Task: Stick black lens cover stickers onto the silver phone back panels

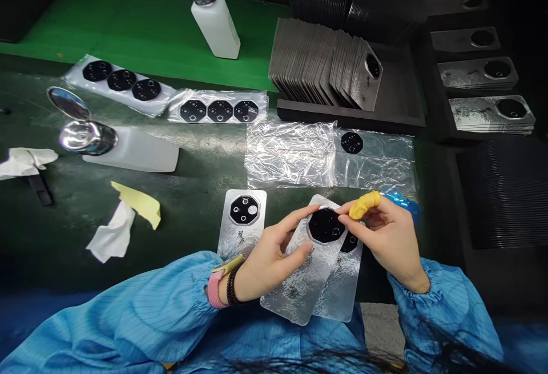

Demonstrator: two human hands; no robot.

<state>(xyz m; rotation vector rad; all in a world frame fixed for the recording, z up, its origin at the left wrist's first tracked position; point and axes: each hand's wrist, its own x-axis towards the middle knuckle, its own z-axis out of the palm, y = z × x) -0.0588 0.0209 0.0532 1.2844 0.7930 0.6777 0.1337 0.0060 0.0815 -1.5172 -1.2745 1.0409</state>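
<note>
My left hand [269, 257] grips a silver phone back cover [302, 282] from its left side, thumb and fingers wrapped round the edge. A black octagonal camera lens [326, 225] sits in the cover's top opening. My right hand [387, 234], with a yellow finger cot [363, 204] on the forefinger, pinches at the lens's right edge. A second cover [342, 285] lies under the held one. A finished cover [242, 228] with lens lies on the table to the left.
Plastic strips of black lenses [218, 110] and emptied film [291, 154] lie beyond my hands. A tray holds a row of upright covers [325, 68]. Two white bottles [214, 17], [128, 148], wipes [113, 237] and stacked covers [490, 112] at right surround the work area.
</note>
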